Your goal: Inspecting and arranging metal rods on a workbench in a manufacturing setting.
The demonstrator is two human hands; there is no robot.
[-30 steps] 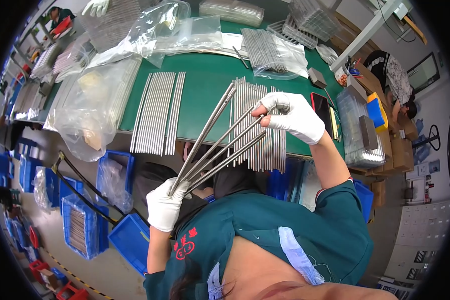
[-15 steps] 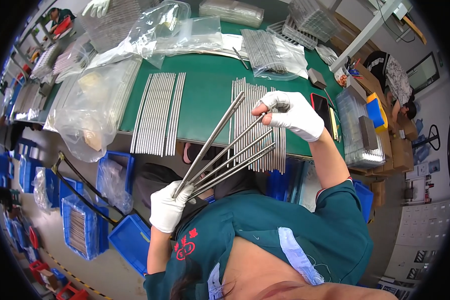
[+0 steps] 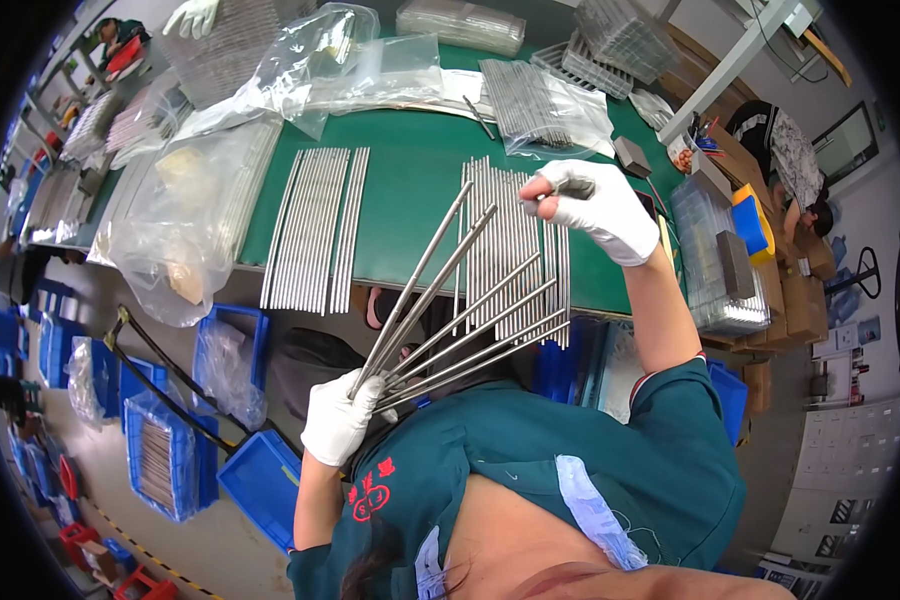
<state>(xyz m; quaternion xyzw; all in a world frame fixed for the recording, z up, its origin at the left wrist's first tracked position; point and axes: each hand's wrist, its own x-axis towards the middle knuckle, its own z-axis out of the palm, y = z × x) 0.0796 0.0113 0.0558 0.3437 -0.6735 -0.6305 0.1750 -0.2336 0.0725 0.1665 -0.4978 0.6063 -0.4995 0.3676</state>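
In my white-gloved left hand (image 3: 340,418) is a fanned bundle of thin metal rods (image 3: 450,295), gripped at their lower ends. Their free ends spread up and to the right, in front of the table edge. My right hand (image 3: 602,212), in a white glove with bare thumb and fingertip, hovers above the right-hand row of rods (image 3: 503,215). Its thumb and forefinger are curled with a narrow gap between them, apart from the bundle. A second row of similar rods (image 3: 310,230) lies side by side on the green table (image 3: 410,165), further left.
Clear plastic bags (image 3: 185,210) cover the table's left side. More bagged rods (image 3: 530,105) lie at the back. Clear plastic boxes (image 3: 715,270) and a grey block (image 3: 632,157) stand right. Blue crates (image 3: 260,480) sit on the floor left. Another person (image 3: 785,160) bends over at far right.
My right hand has let go of a rod in the bundle and moved slightly up and right. The rods in my left hand have fanned wider.
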